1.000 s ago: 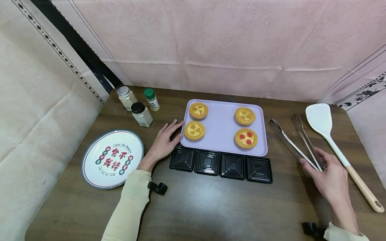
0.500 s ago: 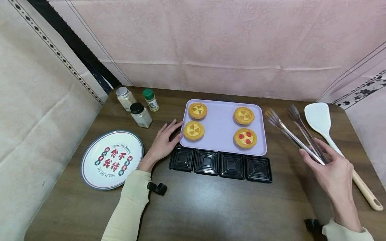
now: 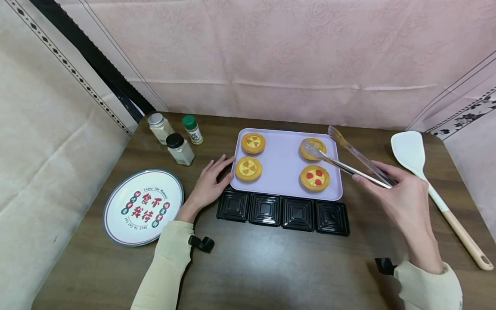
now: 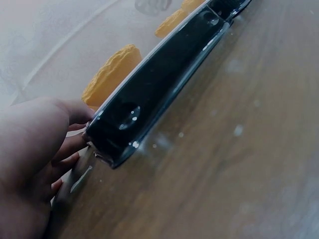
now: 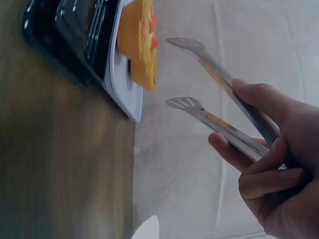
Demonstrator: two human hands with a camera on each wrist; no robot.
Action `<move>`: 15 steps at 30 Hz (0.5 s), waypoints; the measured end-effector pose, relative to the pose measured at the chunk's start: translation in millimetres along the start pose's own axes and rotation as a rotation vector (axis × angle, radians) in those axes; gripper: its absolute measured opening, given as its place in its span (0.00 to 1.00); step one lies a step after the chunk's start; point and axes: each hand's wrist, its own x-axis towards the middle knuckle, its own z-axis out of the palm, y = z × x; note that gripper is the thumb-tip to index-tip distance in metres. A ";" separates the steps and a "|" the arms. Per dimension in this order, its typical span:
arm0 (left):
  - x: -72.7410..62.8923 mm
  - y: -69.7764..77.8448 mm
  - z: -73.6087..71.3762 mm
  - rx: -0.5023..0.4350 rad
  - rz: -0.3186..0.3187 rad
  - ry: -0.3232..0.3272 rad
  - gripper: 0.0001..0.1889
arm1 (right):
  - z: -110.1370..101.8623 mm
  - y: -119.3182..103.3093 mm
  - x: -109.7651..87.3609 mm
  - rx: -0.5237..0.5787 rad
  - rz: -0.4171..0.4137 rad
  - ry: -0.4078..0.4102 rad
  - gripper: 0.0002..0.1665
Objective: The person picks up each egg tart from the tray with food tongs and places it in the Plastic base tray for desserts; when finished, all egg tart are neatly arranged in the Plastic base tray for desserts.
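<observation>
My right hand (image 3: 403, 198) holds metal tongs (image 3: 362, 157) with slotted ends, their arms spread apart. One tip shows over the back right egg tart (image 3: 310, 142) in the head view; the right wrist view has both tips (image 5: 185, 103) raised above the tray with nothing between them. A lilac tray (image 3: 280, 161) carries this tart, a red-dotted tart (image 3: 314, 178) in front of it, and two more tarts (image 3: 249, 168) at the left. My left hand (image 3: 207, 185) rests against the tray's left edge, fingers extended. The tray's front side adjoins a black sectioned mold (image 3: 265, 209).
A round white plate (image 3: 144, 189) with red lettering lies at the left. Behind it stand several seasoning jars, one black-lidded (image 3: 180, 150), one green-lidded (image 3: 193, 130). A white spatula (image 3: 411, 150) with a wooden handle lies at the right. Cloth (image 3: 271, 64) hangs behind the table.
My right hand has lifted the tongs from the right side of the table and carried them left, to the tray's back right. The left hand stays at the tray's edge.
</observation>
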 end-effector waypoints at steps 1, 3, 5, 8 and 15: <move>-0.1 0.1 0.3 -0.001 0.002 0.001 0.27 | 1.8 -0.9 0.1 -0.011 -0.014 0.000 0.34; -0.1 1.0 0.5 -0.004 0.002 0.000 0.27 | 4.7 -1.8 -0.1 -0.026 -0.041 -0.004 0.34; 0.2 1.6 0.0 -0.004 0.001 0.000 0.26 | 6.5 -1.7 -0.5 -0.032 -0.061 -0.010 0.34; 0.3 2.2 -0.9 -0.001 0.000 0.000 0.26 | 7.9 -1.4 -0.4 -0.037 -0.077 -0.017 0.34; 0.2 2.2 -0.2 -0.001 -0.009 0.004 0.26 | 9.5 -0.3 -0.2 -0.050 -0.081 -0.041 0.33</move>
